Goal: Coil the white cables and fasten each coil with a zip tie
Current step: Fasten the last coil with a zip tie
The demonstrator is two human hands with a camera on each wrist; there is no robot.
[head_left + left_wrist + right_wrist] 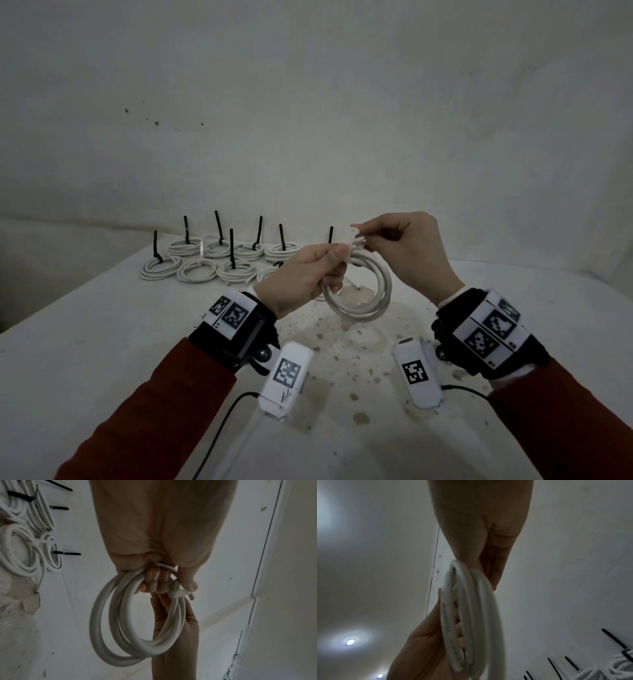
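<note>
head view shows your left hand (301, 277) gripping the white cable coil (363, 291) at its top so the ring hangs below, while your right hand (400, 246), just beside it, pinches the white zip tie (356, 240) wrapped there, its tail pointing right

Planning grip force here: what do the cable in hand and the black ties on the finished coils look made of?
Coiled cable: smooth matte white plastic jacket, likely PVC; it holds round loops. Black zip ties: thin dark straps standing stiffly upright, probably nylon.
</note>
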